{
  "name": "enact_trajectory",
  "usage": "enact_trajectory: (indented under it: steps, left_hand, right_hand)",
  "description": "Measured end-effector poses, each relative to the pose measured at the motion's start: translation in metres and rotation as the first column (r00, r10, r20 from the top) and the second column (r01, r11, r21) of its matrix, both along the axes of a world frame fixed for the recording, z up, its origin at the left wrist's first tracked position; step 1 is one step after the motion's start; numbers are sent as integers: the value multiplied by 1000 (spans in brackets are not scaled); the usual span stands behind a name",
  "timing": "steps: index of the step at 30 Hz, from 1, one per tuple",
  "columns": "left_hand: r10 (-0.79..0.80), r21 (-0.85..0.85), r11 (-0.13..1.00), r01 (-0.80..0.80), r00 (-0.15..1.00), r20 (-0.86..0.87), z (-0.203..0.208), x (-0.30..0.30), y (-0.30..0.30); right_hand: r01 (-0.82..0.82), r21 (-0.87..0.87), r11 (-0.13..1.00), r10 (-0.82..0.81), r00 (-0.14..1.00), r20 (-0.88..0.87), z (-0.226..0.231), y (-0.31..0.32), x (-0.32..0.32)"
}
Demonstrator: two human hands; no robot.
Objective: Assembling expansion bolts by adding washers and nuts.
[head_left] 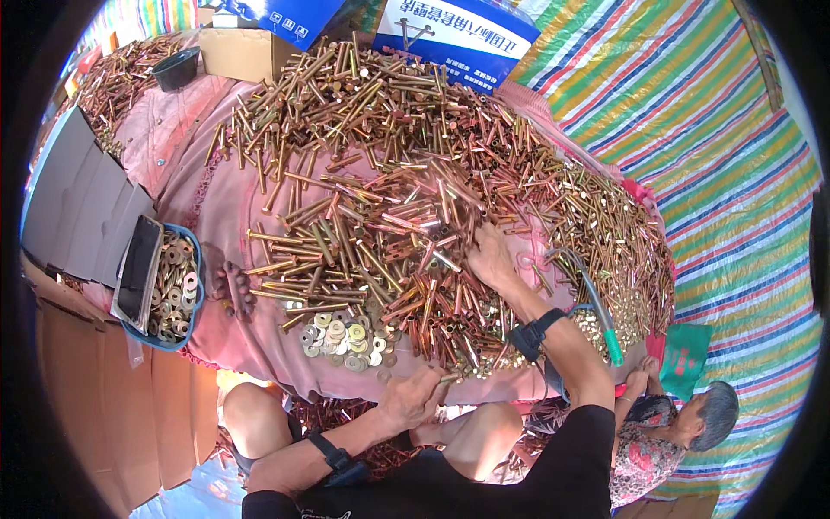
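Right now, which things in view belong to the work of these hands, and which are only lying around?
In the work:
right hand, among long metal fasteners
left hand, at the fasteners' near edge
loose washers, probably

Lying about, it seems:
blue-and-white box
dark bowl
cardboard box

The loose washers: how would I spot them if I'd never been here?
Start at the pink cloth and find the person's left hand at its near edge. Just beyond, slightly left, lie the washers: flat pale rings beside long, coppery bolts.
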State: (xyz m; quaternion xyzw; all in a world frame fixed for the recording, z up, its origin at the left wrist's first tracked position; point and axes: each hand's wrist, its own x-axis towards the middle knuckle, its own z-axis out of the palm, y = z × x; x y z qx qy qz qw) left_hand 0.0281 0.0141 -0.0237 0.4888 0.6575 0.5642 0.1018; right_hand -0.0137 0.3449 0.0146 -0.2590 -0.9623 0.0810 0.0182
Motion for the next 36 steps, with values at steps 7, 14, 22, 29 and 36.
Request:
enact_trajectory:
  steps: [7,14,22,29,36]
  left_hand:
    - [21,27,999,-20,999,-25,5,-3,-1]
    - [-40,-13,999,40,999,1,7,-4,0]
    - [-23,53,998,22,999,27,-4,-1,1]
    - [-36,86,996,34,999,18,-8,0,3]
    - [-72,20,997,71,996,47,2,-2,-1]
  right_hand:
    - [62,-188,980,-105,967,-231,0,-13,-39]
    - [170,-229,958,-237,922,-306,-24,-4,-21]
    - [317,-171,933,-332,941,-65,-7,-11,-30]
    - [129,-41,991,-135,967,-215,-10,-11,-19]
    - [212,-217,953,-247,957,-152,-1,-19,-25]
